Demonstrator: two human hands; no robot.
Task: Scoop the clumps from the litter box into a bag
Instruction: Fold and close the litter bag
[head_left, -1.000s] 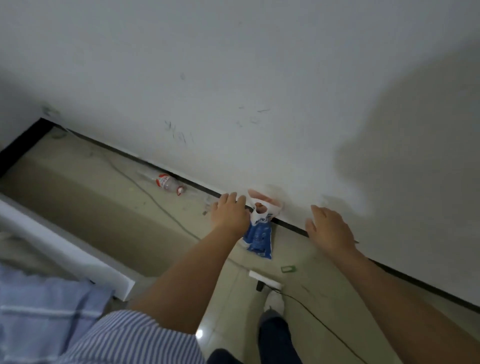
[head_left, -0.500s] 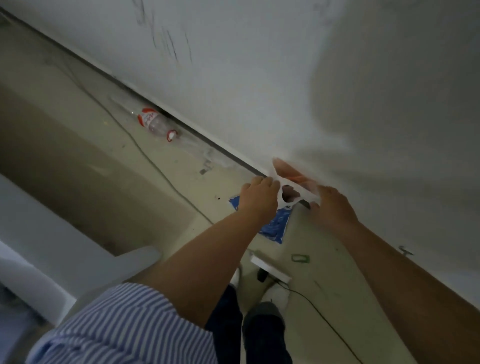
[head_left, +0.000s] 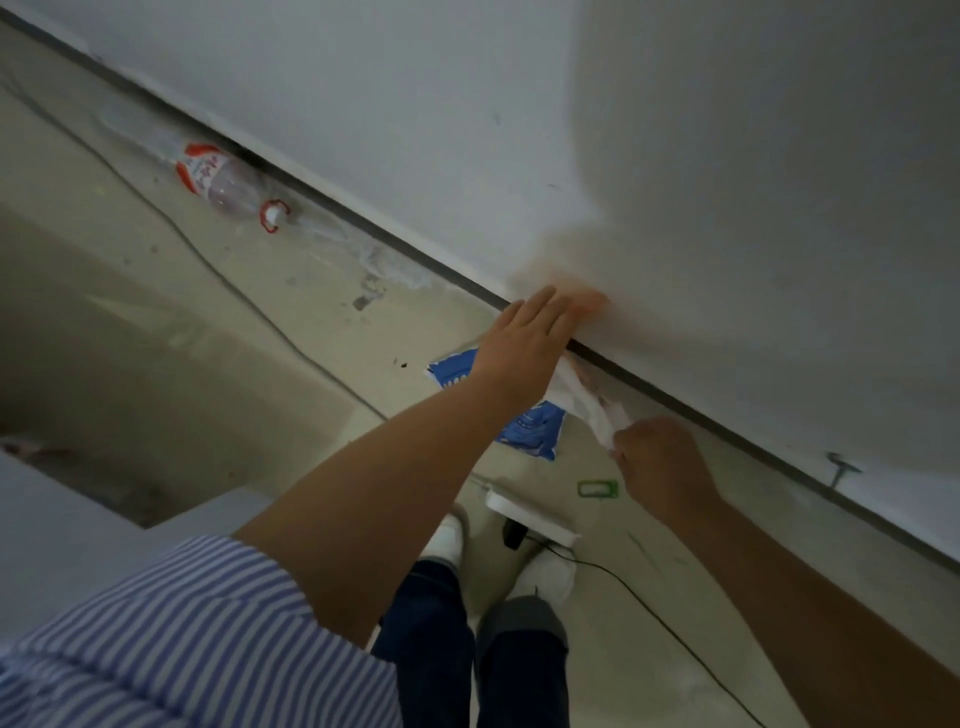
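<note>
A plastic bag (head_left: 586, 404), white with a blue printed part (head_left: 535, 431), hangs low in front of the wall's dark baseboard. My right hand (head_left: 660, 462) is closed on the bag's twisted white handle. My left hand (head_left: 524, 353) lies flat over the bag's top with its fingers stretched straight toward the wall. Its palm and thumb are hidden, and a blurred orange patch shows at its fingertips. No litter box or scoop is in view.
An empty plastic bottle (head_left: 218, 179) with a red label lies by the baseboard at the upper left. A thin cable (head_left: 291, 338) crosses the floor. A white power strip (head_left: 530, 514) and a small green item (head_left: 597, 488) lie near my shoes (head_left: 550, 574). A pale ledge (head_left: 78, 499) stands at the left.
My view has tilted down and closer to the floor. The left hand's fingers went from curled on the bag to stretched flat. The right hand moved from the wall onto the bag's handle.
</note>
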